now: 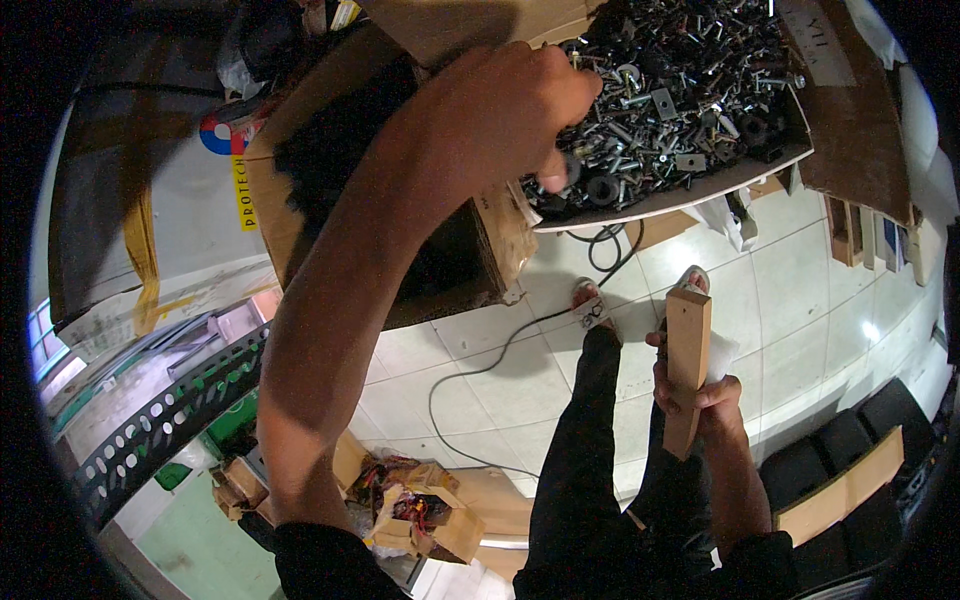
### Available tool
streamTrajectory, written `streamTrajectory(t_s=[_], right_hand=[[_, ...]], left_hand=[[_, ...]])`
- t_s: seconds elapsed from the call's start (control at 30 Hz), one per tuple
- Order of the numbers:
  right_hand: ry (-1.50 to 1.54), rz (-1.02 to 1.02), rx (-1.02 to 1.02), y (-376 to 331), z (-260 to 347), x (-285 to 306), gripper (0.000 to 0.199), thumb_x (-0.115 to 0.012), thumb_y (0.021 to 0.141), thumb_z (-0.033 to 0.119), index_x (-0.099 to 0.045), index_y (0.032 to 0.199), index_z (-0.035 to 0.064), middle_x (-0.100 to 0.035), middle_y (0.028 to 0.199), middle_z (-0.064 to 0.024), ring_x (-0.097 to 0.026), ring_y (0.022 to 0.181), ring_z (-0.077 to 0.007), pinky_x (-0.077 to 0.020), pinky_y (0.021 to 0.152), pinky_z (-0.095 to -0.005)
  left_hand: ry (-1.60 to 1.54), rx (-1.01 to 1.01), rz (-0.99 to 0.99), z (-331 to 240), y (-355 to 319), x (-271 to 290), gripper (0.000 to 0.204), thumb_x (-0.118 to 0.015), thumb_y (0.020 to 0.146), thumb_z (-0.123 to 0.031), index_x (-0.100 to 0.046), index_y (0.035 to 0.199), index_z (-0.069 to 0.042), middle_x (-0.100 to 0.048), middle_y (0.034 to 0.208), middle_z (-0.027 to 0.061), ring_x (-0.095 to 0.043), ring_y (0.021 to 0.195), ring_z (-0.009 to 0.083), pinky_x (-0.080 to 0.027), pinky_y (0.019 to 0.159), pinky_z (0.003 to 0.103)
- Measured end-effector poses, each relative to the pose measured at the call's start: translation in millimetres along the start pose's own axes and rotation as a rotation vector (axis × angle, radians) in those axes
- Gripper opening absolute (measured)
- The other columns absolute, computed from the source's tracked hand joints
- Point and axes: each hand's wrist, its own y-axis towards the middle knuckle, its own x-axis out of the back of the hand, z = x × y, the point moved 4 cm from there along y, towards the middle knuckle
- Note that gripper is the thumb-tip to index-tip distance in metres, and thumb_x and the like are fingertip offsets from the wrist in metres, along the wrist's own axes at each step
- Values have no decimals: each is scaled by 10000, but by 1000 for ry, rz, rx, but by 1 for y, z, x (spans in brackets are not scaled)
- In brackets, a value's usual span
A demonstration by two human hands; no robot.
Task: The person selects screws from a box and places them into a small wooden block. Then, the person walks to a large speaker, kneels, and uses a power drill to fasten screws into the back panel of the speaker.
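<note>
My left hand (pixel 510 105) reaches up into a shallow white tray (pixel 700 190) heaped with several bolts, nuts and washers (pixel 680 90). Its fingers are curled down among the metal parts near the tray's front edge; whether they hold a piece is hidden. My right hand (pixel 700 400) is lower, by my legs, closed around a short light wooden block (pixel 687 365) held upright, with a bit of white material behind it.
An open brown cardboard box (pixel 300 200) stands left of the tray. A black cable (pixel 500 350) runs over the white tiled floor. A perforated metal rail (pixel 160 425) and torn cardboard pieces (pixel 420 515) lie at lower left. Wooden boards (pixel 850 485) lie at lower right.
</note>
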Motion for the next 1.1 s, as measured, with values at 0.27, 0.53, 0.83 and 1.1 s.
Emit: streamTrajectory(t_s=[0.27,0.53,0.83,1.1], right_hand=[[1,142,-20,9,-14,2,941,-675,363,283,-455,1218,-42,-558,793,-81,-511,573,-148,-362,403,-262],[27,-60,-1,1,-16,9,941,-668,358,276,-458,1218,-42,-565,805,-84,-524,591,-149,-358,412,-266],[33,110,-30,12,-23,5,847,-675,442,242,-452,1204,-53,-561,746,-121,-517,571,-195,-388,458,-307],[38,44,-27,4,-21,9,833,-670,444,242,-463,1198,-45,-564,760,-119,-524,591,-196,-398,470,-310]], left_hand=[[-537,335,55,-31,39,47,187,-680,809,-143,-603,844,24,-650,747,178,-652,695,275,-512,653,395],[-32,-183,-125,-11,11,4,498,-822,586,-217,-569,991,-77,-646,931,139,-632,879,313,-501,736,396],[-171,-61,-45,-35,61,20,270,-737,751,-208,-621,830,23,-634,761,188,-645,793,343,-515,698,394],[132,9,148,-16,23,18,489,-815,573,-238,-576,963,-67,-651,903,117,-637,836,333,-495,725,418]])
